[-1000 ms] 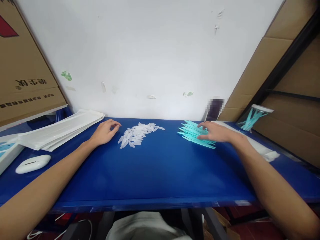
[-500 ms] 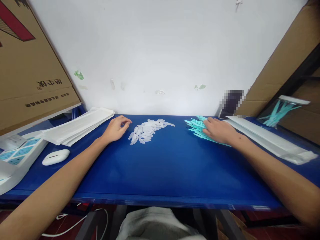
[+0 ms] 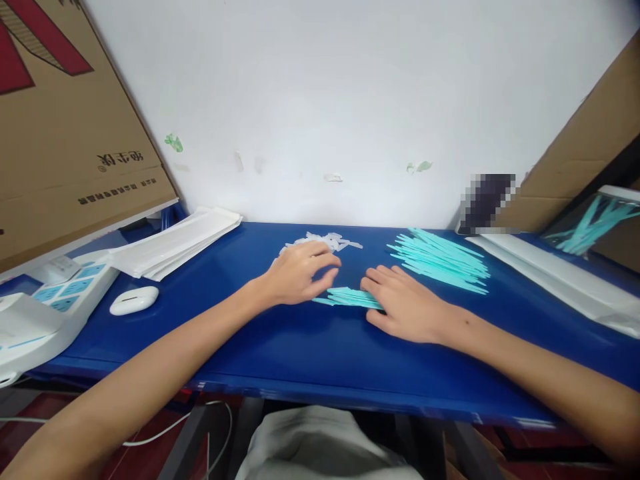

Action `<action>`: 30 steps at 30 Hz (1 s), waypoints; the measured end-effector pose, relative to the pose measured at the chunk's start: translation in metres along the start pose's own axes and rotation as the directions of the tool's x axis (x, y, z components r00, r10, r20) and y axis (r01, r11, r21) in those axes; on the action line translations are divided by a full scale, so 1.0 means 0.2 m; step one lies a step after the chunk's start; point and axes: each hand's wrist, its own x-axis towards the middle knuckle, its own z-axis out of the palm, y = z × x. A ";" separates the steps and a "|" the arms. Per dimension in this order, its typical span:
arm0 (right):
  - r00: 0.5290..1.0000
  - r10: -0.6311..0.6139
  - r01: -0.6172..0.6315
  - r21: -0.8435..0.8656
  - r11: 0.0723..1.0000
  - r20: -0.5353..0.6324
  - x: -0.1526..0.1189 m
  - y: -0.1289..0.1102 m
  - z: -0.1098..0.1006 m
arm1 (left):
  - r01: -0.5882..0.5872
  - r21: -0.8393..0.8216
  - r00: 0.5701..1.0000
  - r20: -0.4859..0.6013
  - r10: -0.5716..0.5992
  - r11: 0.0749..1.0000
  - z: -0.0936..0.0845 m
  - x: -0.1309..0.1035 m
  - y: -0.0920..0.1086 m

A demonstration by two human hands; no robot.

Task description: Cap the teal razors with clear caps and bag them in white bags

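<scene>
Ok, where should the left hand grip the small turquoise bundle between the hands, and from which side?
I'd grip the small turquoise bundle by its exposed left end, bringing the left hand in from the left: it lies lengthwise from left to right, and the right hand covers its right end.

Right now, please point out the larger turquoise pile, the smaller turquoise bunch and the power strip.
Larger turquoise pile (image 3: 439,261), head view: near its centre.
Smaller turquoise bunch (image 3: 347,297), head view: its exposed part.
Power strip (image 3: 73,287), head view: socket face.

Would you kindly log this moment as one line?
right hand: holding teal bunch | left hand: open, by bunch's left end | teal pile: beyond right hand | white pieces: partly hidden
</scene>
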 end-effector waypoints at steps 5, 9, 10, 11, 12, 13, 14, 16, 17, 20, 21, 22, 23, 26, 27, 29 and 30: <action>0.998 0.032 -0.024 0.131 0.991 -0.058 0.00 0.07 -0.02 | 0.017 -0.035 0.999 0.044 -0.016 0.999 0.00 0.06 0.05; 0.994 0.051 -0.040 0.118 0.992 -0.097 -0.01 0.11 0.01 | 0.047 0.023 0.995 0.085 -0.048 0.999 0.00 0.05 0.02; 0.993 0.044 -0.032 0.111 0.993 -0.110 -0.02 0.11 0.02 | 0.041 0.013 0.992 0.116 -0.042 0.999 0.00 0.03 0.01; 0.992 0.026 -0.012 0.114 0.993 -0.125 -0.02 0.12 0.03 | 0.041 -0.004 0.987 0.153 -0.040 0.999 0.00 0.01 0.01; 0.990 -0.002 0.020 0.128 0.992 -0.141 -0.02 0.12 0.04 | 0.054 -0.024 0.981 0.189 -0.048 0.998 0.00 -0.01 0.01; 0.987 -0.036 0.059 0.150 0.987 -0.157 -0.02 0.12 0.05 | 0.081 -0.046 0.974 0.216 -0.069 0.996 0.00 -0.03 0.01; 0.982 -0.069 0.099 0.173 0.980 -0.173 -0.02 0.13 0.05 | 0.120 -0.069 0.966 0.237 -0.101 0.990 0.00 -0.04 0.01; 0.968 -0.121 0.167 0.206 0.964 -0.218 -0.02 0.13 0.06 | 0.192 -0.113 0.952 0.261 -0.158 0.975 -0.02 -0.06 0.01; 0.959 -0.141 0.195 0.209 0.958 -0.247 -0.02 0.13 0.06 | 0.203 -0.128 0.949 0.270 -0.163 0.971 -0.02 -0.06 0.02; 0.924 -0.178 0.250 0.183 0.951 -0.339 -0.02 0.12 0.06 | 0.141 -0.131 0.945 0.312 -0.094 0.981 -0.03 -0.05 0.03; 0.917 -0.182 0.258 0.179 0.949 -0.354 -0.03 0.12 0.06 | 0.118 -0.127 0.940 0.333 -0.070 0.985 -0.03 -0.04 0.03; 0.918 -0.183 0.261 0.186 0.947 -0.352 -0.03 0.12 0.05 | 0.098 -0.125 0.935 0.351 -0.048 0.987 -0.02 -0.04 0.04; 0.924 -0.185 0.262 0.203 0.943 -0.333 -0.03 0.12 0.05 | 0.082 -0.126 0.931 0.364 -0.031 0.989 -0.02 -0.04 0.04; 0.956 -0.183 0.244 0.269 0.932 -0.230 -0.04 0.12 0.04 | 0.020 -0.118 0.937 0.348 0.022 0.993 0.02 -0.05 0.03; 0.964 -0.173 0.226 0.287 0.931 -0.201 -0.04 0.12 0.04 | 0.002 -0.111 0.944 0.329 0.035 0.994 0.03 -0.06 0.03; 0.976 -0.139 0.187 0.317 0.930 -0.166 -0.04 0.12 0.05 | -0.005 -0.098 0.954 0.297 0.034 0.995 0.05 -0.06 0.04; 0.979 -0.122 0.170 0.328 0.929 -0.164 -0.04 0.12 0.05 | 0.007 -0.096 0.956 0.292 0.021 0.995 0.07 -0.06 0.05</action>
